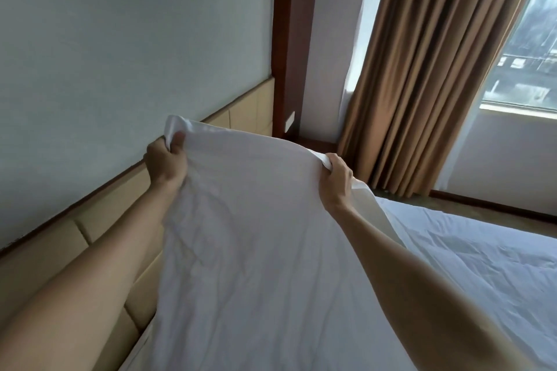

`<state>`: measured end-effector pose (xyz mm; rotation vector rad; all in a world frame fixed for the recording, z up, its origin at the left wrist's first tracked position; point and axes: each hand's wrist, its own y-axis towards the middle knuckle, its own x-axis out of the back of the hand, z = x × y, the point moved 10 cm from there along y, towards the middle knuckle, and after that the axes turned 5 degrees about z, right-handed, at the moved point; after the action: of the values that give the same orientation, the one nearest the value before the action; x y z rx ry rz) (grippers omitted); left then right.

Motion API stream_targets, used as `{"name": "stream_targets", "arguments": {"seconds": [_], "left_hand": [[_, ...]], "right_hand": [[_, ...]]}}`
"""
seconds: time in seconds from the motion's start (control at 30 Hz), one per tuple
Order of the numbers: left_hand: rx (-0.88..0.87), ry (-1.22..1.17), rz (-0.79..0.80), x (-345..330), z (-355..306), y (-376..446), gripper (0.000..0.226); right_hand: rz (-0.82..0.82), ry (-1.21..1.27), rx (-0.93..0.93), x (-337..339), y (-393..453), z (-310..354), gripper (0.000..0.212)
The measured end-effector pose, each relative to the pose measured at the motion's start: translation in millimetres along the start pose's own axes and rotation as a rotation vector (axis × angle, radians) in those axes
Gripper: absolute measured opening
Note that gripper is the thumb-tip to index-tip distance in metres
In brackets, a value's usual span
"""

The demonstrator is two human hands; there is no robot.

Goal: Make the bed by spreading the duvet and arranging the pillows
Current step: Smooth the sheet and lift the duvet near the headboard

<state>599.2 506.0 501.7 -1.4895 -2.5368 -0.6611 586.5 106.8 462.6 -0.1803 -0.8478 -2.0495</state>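
Holding the duvet up in the air with both arms stretched out, the person has it lifted right in front of the padded headboard. The left hand has its fingers curled tight round a bunched corner, with a little tuft of fabric poking out above the fist on the headboard side. The right hand grips the top edge the same way, fist closed on a twist of cloth, further out from the headboard toward the curtain.

So the top edge runs between the two fists, roughly level and a bit bowed upward in the middle. The long axis goes from that held edge down and back toward the person, hanging as a broad sheet that drapes onto the bed below. The held end points away, at the corner where the headboard meets the dark wood post.

Looks-wise it's plain white, thin-ish, soft creases and wrinkles all over, no pattern I can make out. More white bedding lies flat on the bed out past the right arm, away from the headboard. Can't see any pillows from here, the cloth hides that stretch.
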Motion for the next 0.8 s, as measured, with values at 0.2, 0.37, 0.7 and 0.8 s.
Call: {"name": "stream_targets", "arguments": {"seconds": [0.2, 0.37, 0.7, 0.8], "left_hand": [[-0.002, 0.049, -0.065, -95, -23, 51, 0.04], [0.019, 0.079, -0.111, -160, -10, 91, 0.054], [0.148, 0.167, -0.152, -219, 25, 125, 0.039], [0.256, 0.236, -0.007, -242, 55, 110, 0.029]], "right_hand": [[0.016, 0.061, -0.011, -36, 96, -71, 0.03], [0.065, 0.072, -0.009, -77, 169, -121, 0.029], [0.33, 0.059, 0.022, -151, 248, -179, 0.027], [0.54, -0.007, -0.139, -168, 223, -236, 0.028]]}}
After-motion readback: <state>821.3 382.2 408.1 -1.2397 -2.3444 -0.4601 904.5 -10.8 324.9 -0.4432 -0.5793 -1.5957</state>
